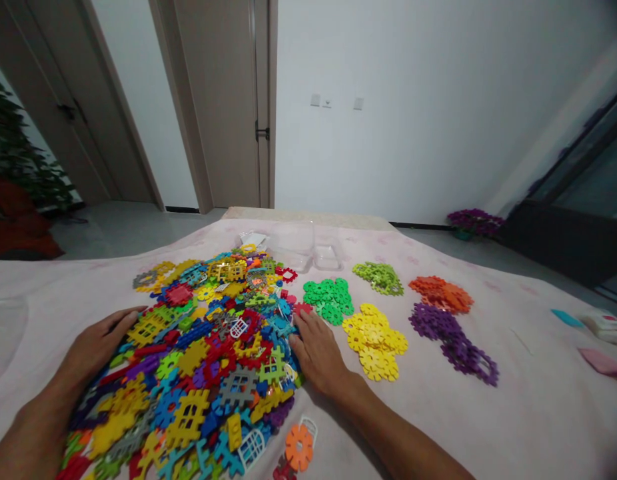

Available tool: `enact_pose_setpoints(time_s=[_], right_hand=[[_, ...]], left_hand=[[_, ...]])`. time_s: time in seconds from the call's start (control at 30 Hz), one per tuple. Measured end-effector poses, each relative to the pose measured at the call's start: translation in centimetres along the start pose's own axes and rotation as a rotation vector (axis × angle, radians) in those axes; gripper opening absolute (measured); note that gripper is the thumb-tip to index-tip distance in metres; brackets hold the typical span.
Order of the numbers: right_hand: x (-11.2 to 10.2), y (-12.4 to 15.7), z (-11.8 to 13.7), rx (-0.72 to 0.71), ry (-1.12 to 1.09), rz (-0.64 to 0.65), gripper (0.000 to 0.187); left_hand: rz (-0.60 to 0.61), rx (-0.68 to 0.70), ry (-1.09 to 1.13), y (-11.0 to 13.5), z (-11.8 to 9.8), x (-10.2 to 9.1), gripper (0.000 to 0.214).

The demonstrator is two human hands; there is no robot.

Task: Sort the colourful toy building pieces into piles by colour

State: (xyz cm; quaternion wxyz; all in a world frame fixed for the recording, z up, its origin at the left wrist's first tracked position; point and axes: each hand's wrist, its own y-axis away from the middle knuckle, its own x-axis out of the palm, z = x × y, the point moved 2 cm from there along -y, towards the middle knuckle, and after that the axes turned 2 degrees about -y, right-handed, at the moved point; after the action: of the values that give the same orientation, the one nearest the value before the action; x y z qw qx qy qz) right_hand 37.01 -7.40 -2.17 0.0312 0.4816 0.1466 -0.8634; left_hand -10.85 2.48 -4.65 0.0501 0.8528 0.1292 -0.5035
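Note:
A large heap of mixed plastic building pieces (193,360) spreads between my two hands. My left hand (101,343) lies along the heap's left edge, its fingers stretched out and touching the pieces. At the right edge rests my right hand (318,353), fingers extended beside a red piece (302,309) and some blue ones. Neither hand appears to grip anything, though some fingertips are hidden. Close to my right hand are a pile of yellow flower-shaped discs (376,340) and a pile of green ones (329,300). An orange disc (299,447) lies near the front.
Farther right sit light-green (379,277), orange (441,294) and purple (451,340) piles. Clear plastic containers (327,256) stand behind the heap. A blue item (567,317) and a pink item (606,363) lie at the right. A pale cloth (538,413) covers the table.

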Motion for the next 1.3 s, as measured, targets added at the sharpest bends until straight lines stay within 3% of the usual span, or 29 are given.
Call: enact_pose_setpoints(time_s=[0.1, 0.17, 0.3, 0.43, 0.57, 0.67, 0.83, 0.97, 1.13, 1.3], right_hand=[[0.0, 0.0, 0.5, -0.09, -0.165, 0.065, 0.057], [-0.2, -0.1, 0.3, -0.101, -0.213, 0.042, 0.057], [0.1, -1.0, -0.7, 0.011, -0.136, -0.07, 0.053], [1.5, -1.9, -0.1, -0.03, -0.128, -0.051, 0.05], [2.1, -2.4, 1.1, -0.105, -0.304, -0.003, 0.053], [1.9, -2.9, 1.5, -0.073, -0.476, 0.048, 0.059], [0.9, -3.7, 2.3, -0.039, -0.674, 0.103, 0.062], [0.8, -3.2, 2.6, -0.028, -0.795, 0.133, 0.06], [1.3, -2.7, 1.8, 0.014, -0.86, 0.017, 0.061], [1.7, -2.8, 1.5, 0.012, -0.828, -0.001, 0.054]], left_hand=[[0.015, -0.008, 0.016, 0.2, -0.3, -0.1, 0.056], [0.011, -0.018, 0.033, 0.4, -0.4, -0.2, 0.056], [0.013, -0.019, 0.041, 0.2, -0.2, -0.1, 0.055], [0.003, 0.004, 0.047, -0.1, 0.1, 0.1, 0.055], [0.006, 0.025, 0.107, 0.2, -0.2, 0.0, 0.056], [-0.005, 0.047, 0.121, 0.7, -0.9, -0.2, 0.056], [-0.095, 0.126, 0.184, 1.9, -3.3, -0.4, 0.055], [-0.166, 0.301, 0.11, 2.7, -6.9, -0.7, 0.047], [0.062, 0.484, -0.27, 2.2, -11.2, -0.4, 0.04], [0.127, 0.451, -0.607, 0.2, -12.9, -0.1, 0.038]])
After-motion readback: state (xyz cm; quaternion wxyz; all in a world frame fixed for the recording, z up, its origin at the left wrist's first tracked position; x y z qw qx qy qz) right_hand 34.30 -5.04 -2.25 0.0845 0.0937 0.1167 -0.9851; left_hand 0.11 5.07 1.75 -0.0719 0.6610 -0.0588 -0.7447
